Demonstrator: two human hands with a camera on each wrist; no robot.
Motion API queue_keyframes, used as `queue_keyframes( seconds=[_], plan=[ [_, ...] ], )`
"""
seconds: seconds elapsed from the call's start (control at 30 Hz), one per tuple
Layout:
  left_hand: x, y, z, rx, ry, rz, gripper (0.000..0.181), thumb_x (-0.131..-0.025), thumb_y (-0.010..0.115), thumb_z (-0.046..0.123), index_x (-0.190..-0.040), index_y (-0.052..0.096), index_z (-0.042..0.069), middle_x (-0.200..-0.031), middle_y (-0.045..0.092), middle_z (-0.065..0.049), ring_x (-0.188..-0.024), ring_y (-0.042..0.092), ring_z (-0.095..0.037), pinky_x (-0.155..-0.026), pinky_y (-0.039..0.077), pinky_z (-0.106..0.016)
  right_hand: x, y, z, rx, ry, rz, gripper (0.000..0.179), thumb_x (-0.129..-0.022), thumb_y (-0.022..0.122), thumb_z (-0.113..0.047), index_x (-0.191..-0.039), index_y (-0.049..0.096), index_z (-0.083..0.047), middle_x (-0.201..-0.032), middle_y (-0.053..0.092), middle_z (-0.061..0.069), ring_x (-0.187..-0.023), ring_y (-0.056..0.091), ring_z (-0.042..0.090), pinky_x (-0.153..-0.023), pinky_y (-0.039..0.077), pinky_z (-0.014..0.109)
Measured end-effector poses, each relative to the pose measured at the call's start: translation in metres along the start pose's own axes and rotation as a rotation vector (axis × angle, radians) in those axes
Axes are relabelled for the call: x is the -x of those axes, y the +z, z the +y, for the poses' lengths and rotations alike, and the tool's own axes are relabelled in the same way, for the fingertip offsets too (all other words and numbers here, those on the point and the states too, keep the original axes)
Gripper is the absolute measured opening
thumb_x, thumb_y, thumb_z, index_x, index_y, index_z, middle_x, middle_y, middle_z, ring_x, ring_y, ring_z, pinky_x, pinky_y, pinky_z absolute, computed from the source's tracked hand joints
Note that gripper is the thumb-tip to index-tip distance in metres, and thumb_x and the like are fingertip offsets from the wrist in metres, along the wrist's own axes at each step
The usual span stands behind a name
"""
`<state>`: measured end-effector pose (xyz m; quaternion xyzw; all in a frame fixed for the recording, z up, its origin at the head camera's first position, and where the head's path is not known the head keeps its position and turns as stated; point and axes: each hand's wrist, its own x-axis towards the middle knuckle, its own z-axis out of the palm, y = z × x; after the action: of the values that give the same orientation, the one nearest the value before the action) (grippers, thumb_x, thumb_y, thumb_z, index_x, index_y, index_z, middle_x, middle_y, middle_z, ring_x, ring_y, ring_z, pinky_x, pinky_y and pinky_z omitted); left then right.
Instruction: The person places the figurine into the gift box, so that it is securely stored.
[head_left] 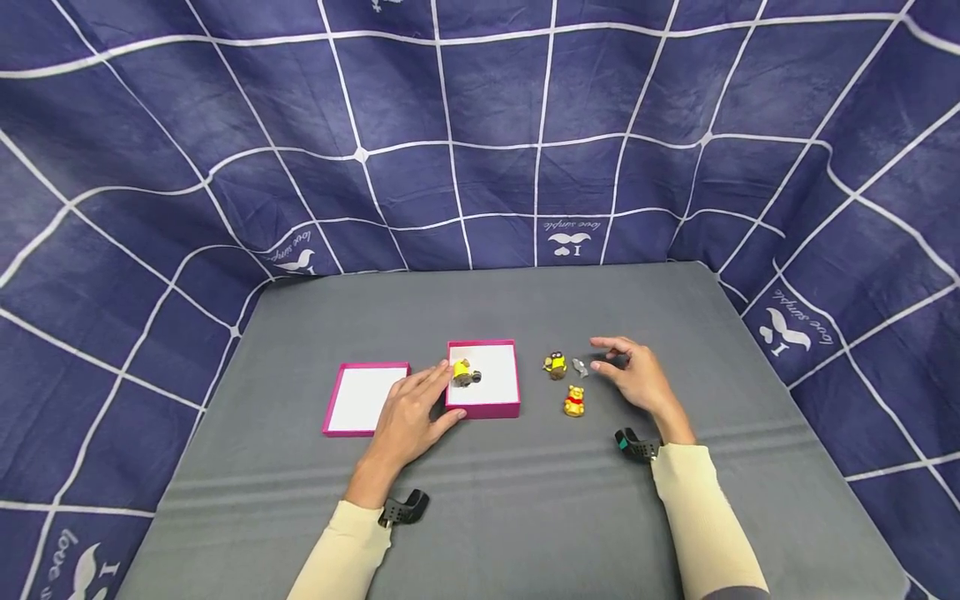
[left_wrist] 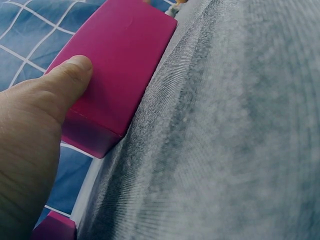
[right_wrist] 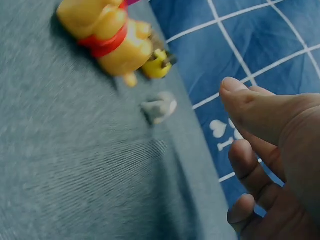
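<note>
My left hand (head_left: 411,415) lies at the left front corner of a magenta box (head_left: 495,411) with a white inside. Its thumb (left_wrist: 75,70) touches the box's front wall and its fingers reach along the left wall. Inside the box, by its left side, lies a small yellow-and-brown figurine (head_left: 463,372). My right hand (head_left: 637,375) holds nothing, thumb and fingers parted. Closest to it is a tiny grey-and-white figurine (head_left: 580,367), just left of the fingertips. Beyond that is a Minion figurine (head_left: 555,365), and nearer the front a Winnie the Pooh figurine (head_left: 574,402) with a red top.
A shallow magenta lid (head_left: 360,400), white inside, lies left of the box, partly covered by my left hand. Everything rests on a table under a grey cloth (head_left: 525,517). Blue cloth (head_left: 495,183) with white grid lines hangs behind and at both sides.
</note>
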<state>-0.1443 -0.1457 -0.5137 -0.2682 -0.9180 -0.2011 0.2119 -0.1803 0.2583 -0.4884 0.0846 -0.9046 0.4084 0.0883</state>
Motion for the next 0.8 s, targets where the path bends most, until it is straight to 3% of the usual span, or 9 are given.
queue_keyframes(
  seconds=[0.47, 0.8],
  plan=[
    [0.003, 0.001, -0.001, -0.006, 0.009, 0.000, 0.075, -0.082, 0.081, 0.047, -0.144, 0.056, 0.012, -0.148, 0.055, -0.003, -0.131, 0.058, -0.024, -0.106, 0.042, -0.052, -0.005, 0.018, 0.020, 0.011, -0.038, -0.169, 0.039, -0.085, 0.081, -0.018, -0.123, 0.072, -0.014, -0.121, 0.072, 0.006, -0.096, 0.062, 0.019, -0.083, 0.045, 0.024],
    [0.003, 0.001, 0.000, -0.028, -0.002, -0.012, 0.077, -0.082, 0.081, 0.047, -0.145, 0.055, 0.013, -0.150, 0.054, -0.001, -0.132, 0.056, -0.024, -0.107, 0.042, -0.052, -0.007, 0.020, 0.023, 0.060, -0.047, -0.207, 0.037, -0.086, 0.080, -0.018, -0.122, 0.073, -0.016, -0.118, 0.072, 0.004, -0.094, 0.058, 0.016, -0.082, 0.045, 0.027]
  ],
)
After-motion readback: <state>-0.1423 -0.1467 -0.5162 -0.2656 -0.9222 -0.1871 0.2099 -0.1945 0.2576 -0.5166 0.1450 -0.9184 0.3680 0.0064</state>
